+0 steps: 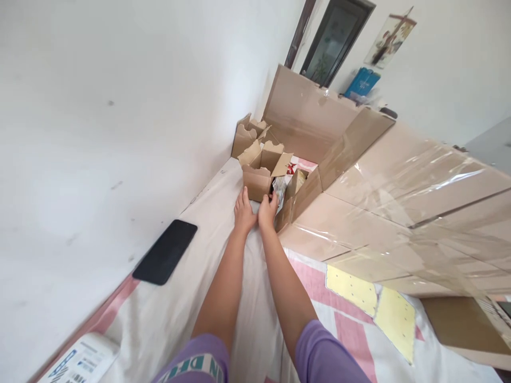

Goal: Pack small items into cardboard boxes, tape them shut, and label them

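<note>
A small open-topped cardboard box (257, 182) with its flaps raised stands on the bed sheet. My left hand (244, 211) is at its lower left corner, fingertips stretched along the side. Against the lower right corner, my right hand (268, 209) has its fingers bent, partly hidden by the box. Together the two hands hold the box between them. Behind it, a similar open cardboard box (242, 139) stands against the wall. Just right of the held box are a crinkled clear plastic wrapper (280, 187) and another small carton (296, 183).
Large taped cardboard panels (359, 197) form a barrier on the right and at the back. A black phone (165, 252) lies by the white wall (99, 133) on the left. A white labelled package (82, 361) is at lower left. Yellow patches (393, 319) mark the sheet.
</note>
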Motion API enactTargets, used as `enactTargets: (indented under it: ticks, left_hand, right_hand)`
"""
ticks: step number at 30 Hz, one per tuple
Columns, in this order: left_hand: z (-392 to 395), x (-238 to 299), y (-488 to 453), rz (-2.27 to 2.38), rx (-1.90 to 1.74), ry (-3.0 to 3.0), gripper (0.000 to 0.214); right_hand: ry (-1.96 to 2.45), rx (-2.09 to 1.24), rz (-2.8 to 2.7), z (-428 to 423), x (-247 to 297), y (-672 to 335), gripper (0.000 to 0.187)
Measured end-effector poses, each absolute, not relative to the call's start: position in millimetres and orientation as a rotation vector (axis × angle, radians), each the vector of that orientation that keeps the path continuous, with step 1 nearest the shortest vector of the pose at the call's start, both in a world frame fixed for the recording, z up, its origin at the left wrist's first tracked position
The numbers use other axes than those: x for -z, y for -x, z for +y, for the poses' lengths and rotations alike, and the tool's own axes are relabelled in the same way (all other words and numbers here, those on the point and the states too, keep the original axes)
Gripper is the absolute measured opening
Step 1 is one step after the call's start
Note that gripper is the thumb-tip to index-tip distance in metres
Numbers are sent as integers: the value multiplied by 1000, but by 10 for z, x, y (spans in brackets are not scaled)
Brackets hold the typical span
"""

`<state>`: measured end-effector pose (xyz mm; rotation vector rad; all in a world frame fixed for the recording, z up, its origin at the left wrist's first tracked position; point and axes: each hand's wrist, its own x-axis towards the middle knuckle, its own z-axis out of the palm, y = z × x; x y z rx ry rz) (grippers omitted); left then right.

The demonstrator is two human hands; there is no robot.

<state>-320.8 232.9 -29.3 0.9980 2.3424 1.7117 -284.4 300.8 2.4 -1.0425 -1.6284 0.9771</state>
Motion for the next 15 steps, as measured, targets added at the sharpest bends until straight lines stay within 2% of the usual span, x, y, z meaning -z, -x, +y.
enactTargets:
  ticks: [6, 15]
  left_hand:
    - [2331, 349, 3276, 2281, -1875, -978, 104]
    - [2365, 403, 3335, 2265, -1913, -984, 100]
  right_hand:
    - [1268, -783, -1561, 3244, -121, 3064, 84]
    - [1273, -714, -1550, 3318, 161, 3002, 74]
